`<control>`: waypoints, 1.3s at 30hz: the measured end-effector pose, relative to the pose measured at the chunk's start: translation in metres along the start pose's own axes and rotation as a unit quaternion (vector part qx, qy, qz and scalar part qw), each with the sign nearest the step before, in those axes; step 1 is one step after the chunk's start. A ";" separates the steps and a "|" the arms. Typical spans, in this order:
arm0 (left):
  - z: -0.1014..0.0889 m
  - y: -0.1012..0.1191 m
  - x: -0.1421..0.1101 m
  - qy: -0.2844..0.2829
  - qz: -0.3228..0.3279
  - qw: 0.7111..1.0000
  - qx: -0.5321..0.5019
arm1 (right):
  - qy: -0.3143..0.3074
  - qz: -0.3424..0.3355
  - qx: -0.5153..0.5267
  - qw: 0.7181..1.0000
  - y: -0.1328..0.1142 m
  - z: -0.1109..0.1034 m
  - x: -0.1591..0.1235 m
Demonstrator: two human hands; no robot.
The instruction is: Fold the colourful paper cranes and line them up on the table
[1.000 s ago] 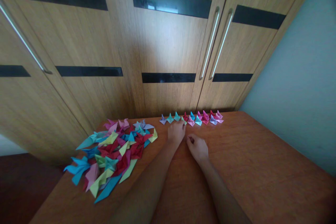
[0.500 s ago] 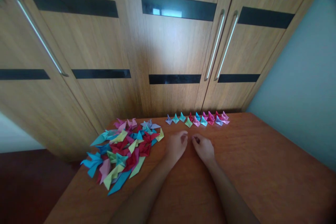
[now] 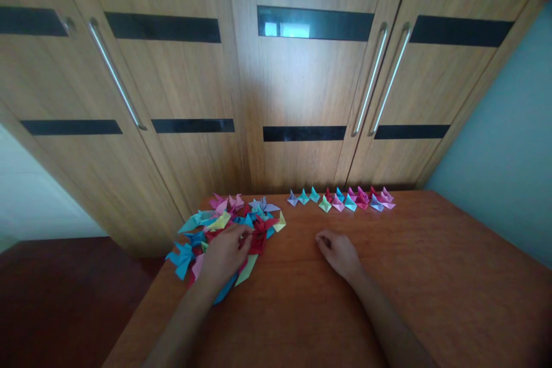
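Note:
A heap of folded paper cranes (image 3: 181, 259) in blue, red, pink, yellow and green lies on the left of the table. Over it my left hand (image 3: 226, 253) reaches in, thumb and fingertips drawn together beside a red crane (image 3: 261, 233). Whether paper is between those fingertips I cannot tell. My right hand (image 3: 340, 253) rests on the table right of the middle, fingers curled closed, with nothing seen in them. Beyond it, small folded paper pieces (image 3: 338, 202) in several colours stand in two rows along the table's back edge.
The brown wooden table (image 3: 431, 282) ends at the left against a dark floor (image 3: 64, 299). Behind it rises a wooden wardrobe (image 3: 297, 92) with long metal handles (image 3: 390, 80). A pale wall (image 3: 509, 172) borders the right side.
My left hand has moved left from beside my right hand to over the heap of cranes. My right hand stays nearly in place. The view has turned a little to the left.

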State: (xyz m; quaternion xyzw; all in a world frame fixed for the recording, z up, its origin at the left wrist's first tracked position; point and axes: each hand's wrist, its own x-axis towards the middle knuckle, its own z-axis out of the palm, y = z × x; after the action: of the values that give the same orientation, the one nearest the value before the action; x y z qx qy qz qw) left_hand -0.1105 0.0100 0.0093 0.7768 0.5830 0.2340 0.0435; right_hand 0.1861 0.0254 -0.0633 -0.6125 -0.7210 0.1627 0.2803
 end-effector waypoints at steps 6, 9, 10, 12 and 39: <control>0.006 0.001 -0.012 -0.027 0.014 0.996 0.089 | 0.000 -0.006 0.009 1.000 -0.002 -0.002 -0.002; 0.009 0.003 -0.013 -0.038 0.023 0.993 0.112 | 0.004 -0.007 0.008 1.000 -0.002 -0.003 -0.002; 0.010 0.003 -0.013 -0.042 0.024 0.992 0.117 | 0.004 -0.007 0.008 1.000 -0.002 -0.002 -0.002; 0.012 0.002 -0.013 -0.053 0.024 0.990 0.125 | 0.004 -0.005 0.008 1.000 -0.002 -0.001 -0.002; 0.049 0.063 -0.022 -0.023 -0.058 0.924 -0.377 | -0.087 -0.014 0.411 0.907 -0.042 0.000 -0.011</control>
State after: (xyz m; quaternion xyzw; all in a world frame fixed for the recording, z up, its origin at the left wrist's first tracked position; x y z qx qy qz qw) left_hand -0.0388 -0.0204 -0.0197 0.6730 0.4950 0.4152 0.3601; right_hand 0.1539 0.0064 -0.0417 -0.4159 -0.6203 0.4933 0.4459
